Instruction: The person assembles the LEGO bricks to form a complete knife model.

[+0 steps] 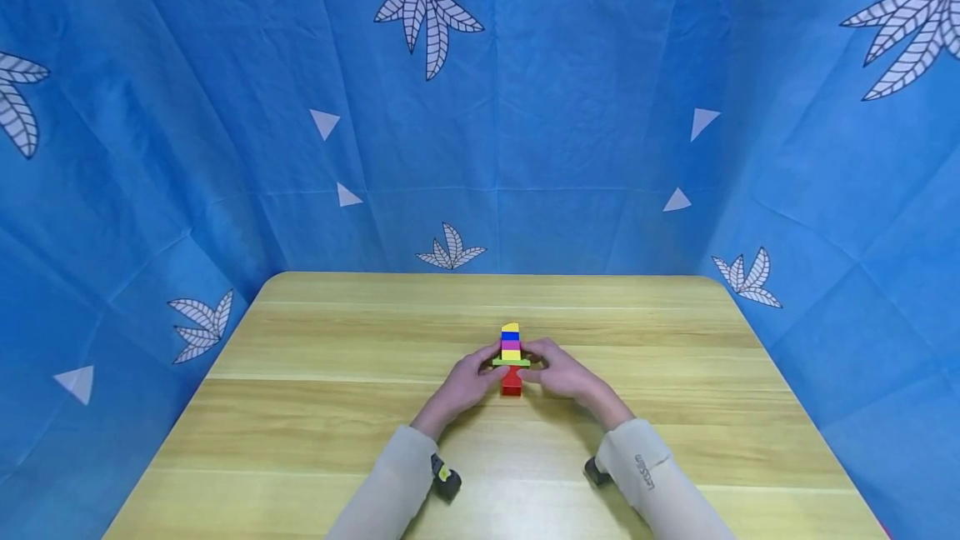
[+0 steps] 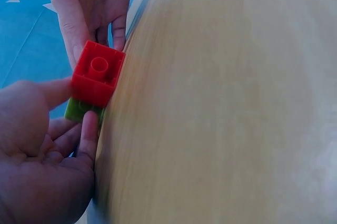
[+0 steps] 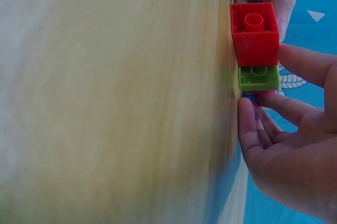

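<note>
A stack of toy building blocks lies along the table between both hands. Its near end is a red block (image 1: 512, 381), whose hollow underside faces the wrist cameras. Beyond it comes a wider green block (image 3: 259, 78), then yellow, magenta, blue and yellow blocks (image 1: 511, 342) in the head view. The left hand (image 1: 465, 382) holds the stack from the left, thumb at the red block and fingers near the green one. From the right, the right hand (image 1: 564, 369) grips it likewise, thumb against the red block. Fingers partly hide the far blocks in the wrist views.
The wooden table (image 1: 315, 407) spreads around both hands, its far edge meeting a blue patterned curtain (image 1: 555, 107). Curtain also hangs along the left and right sides. A black wrist device (image 1: 446, 480) sits at the left cuff, another (image 1: 597, 472) at the right.
</note>
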